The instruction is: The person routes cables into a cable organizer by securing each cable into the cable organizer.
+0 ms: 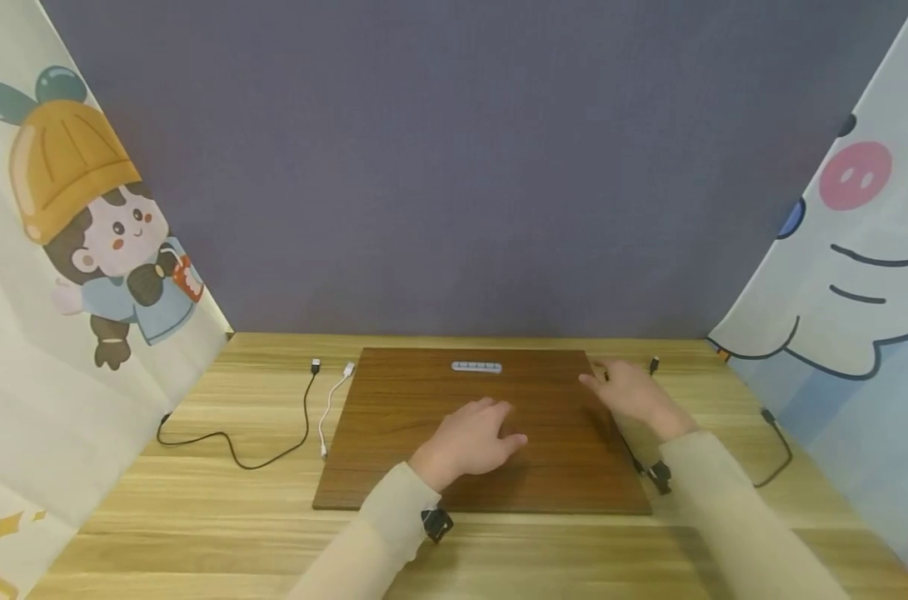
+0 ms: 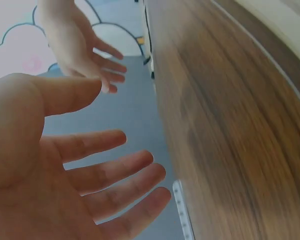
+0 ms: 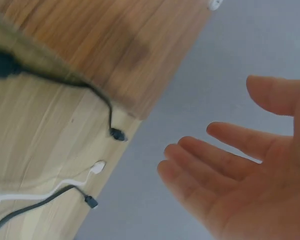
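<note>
My left hand hovers over the middle of a dark brown wooden board, fingers spread and nothing held. Beyond its fingertips, near the board's back edge, lies a small white slotted strip. Over the board's back right corner is my right hand, its fingers extended and palm bare in the right wrist view. Beside that corner, a black cable with a small plug runs along the board's edge, partly hidden by the right hand and sleeve in the head view.
Left of the board lie a white cable and a longer black USB cable. On the right are another black cable and a black plug. A grey panel stands behind the light wooden table, with printed curtains at both sides.
</note>
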`<state>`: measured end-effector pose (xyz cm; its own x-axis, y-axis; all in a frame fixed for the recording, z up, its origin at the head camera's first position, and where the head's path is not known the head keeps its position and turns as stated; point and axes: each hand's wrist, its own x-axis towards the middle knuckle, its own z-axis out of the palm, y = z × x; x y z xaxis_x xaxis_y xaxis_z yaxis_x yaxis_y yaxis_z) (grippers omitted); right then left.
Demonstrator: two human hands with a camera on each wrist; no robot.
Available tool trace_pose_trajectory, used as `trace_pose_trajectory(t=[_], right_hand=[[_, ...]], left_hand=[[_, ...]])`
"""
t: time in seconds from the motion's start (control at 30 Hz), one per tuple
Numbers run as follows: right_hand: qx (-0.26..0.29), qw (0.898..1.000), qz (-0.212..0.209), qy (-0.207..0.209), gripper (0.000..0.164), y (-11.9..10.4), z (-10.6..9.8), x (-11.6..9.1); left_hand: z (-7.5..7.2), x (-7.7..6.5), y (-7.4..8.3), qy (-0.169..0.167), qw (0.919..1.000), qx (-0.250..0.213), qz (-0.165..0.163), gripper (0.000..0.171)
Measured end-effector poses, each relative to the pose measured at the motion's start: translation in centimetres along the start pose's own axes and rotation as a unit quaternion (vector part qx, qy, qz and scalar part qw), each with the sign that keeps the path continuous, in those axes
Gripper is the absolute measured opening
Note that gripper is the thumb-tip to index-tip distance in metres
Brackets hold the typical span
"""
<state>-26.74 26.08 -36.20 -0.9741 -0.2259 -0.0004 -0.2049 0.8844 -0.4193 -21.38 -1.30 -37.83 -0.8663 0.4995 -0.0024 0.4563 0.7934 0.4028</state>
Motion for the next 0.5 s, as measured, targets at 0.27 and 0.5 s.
trace_pose_trajectory(t=[0.27,0.5], right_hand=[[-0.020,0.999,-0.017,0.026,0.053,2.3,-0.7,1.1],[-0.015,1.000,-0.001,0.027,0.049,3.8,-1.2,1.9]], left_hand=[[0.6,1.3,2.2,-0.020,0.9992,0.034,-0.002,0.055],[0.9,2.2,4.2,-0.035,0.9982,0.047,0.014,0.053]])
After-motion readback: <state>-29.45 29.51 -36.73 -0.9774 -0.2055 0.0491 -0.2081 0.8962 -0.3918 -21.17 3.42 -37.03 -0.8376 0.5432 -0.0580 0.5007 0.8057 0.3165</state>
